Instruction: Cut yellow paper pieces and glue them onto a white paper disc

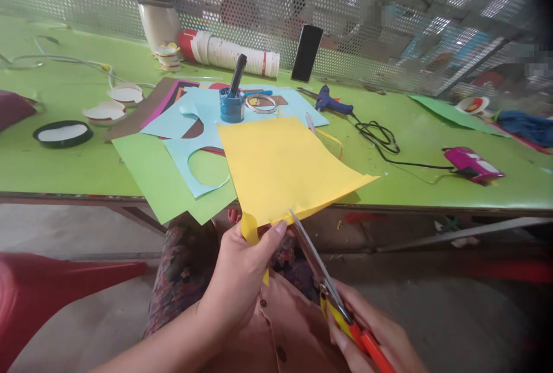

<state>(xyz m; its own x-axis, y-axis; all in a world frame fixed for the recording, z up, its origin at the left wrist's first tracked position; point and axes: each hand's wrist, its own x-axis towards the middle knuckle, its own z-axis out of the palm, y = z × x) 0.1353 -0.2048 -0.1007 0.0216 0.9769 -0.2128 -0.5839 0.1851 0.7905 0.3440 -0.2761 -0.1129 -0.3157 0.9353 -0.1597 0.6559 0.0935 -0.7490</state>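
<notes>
Over the bench (52, 174) edge, the left hand (239, 272) pinches the yellow paper sheet (280, 168) near its lower edge; the right hand (371, 327) grips orange-handled scissors (322, 275), blades biting in. Holding the sheet taut should keep the cut clean.

Your hands have open room in your lap, below the table edge (432, 209). Straight ahead, the yellow paper (280, 168) hangs over that edge and blocks the way. Behind it stand the blue pot (231, 106) and glue gun (332, 103). The black cord (384, 143) crosses the bare green top on your right.
</notes>
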